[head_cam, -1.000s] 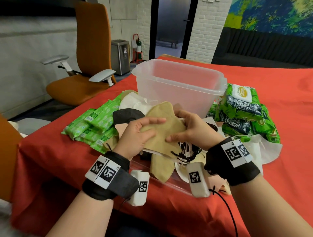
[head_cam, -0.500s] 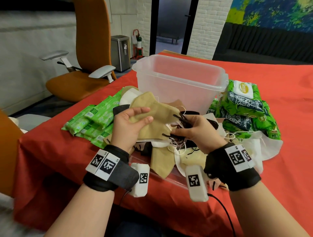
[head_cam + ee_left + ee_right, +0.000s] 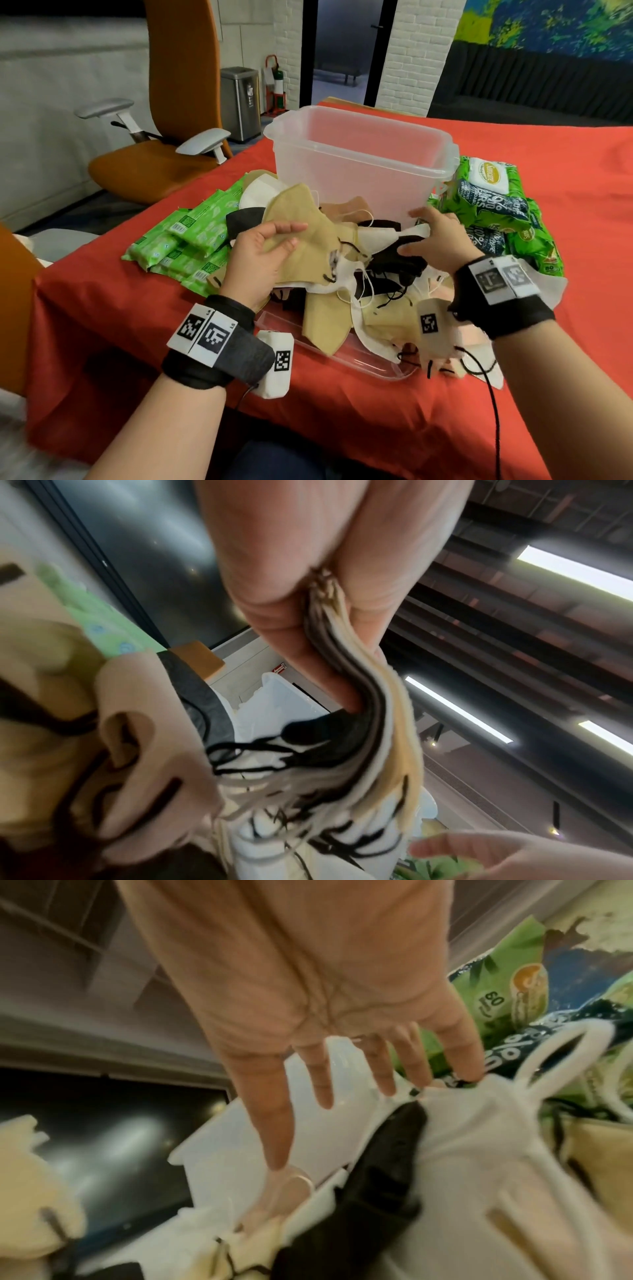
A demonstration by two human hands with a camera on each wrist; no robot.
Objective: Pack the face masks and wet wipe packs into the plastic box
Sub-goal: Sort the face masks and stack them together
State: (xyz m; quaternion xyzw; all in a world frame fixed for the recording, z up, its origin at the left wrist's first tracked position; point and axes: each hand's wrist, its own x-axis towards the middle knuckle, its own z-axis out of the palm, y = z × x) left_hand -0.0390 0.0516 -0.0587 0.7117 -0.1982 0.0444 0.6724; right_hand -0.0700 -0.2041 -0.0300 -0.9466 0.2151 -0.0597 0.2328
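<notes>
A clear plastic box (image 3: 359, 161) stands empty on the red table, behind a heap of face masks (image 3: 346, 284) in tan, white and black. My left hand (image 3: 270, 246) grips a flat stack of masks (image 3: 369, 718) with a tan one (image 3: 308, 236) on top. My right hand (image 3: 435, 236) reaches over the heap with fingers (image 3: 387, 1069) spread straight, holding nothing, above a white mask (image 3: 479, 1123) and a black mask (image 3: 383, 1177). Small green wipe packs (image 3: 191, 236) lie left of the heap. Larger green wet wipe packs (image 3: 493, 209) are stacked to the right of the box.
A clear lid (image 3: 346, 353) lies under the masks near the table's front edge. An orange office chair (image 3: 164, 113) stands beyond the table's left side, with a metal bin (image 3: 241, 102) behind it. Red tablecloth (image 3: 565, 178) stretches away on the right.
My left hand lifted the stack of masks up and left. My right hand let go of the ear loops and moved right over the heap with its fingers spread.
</notes>
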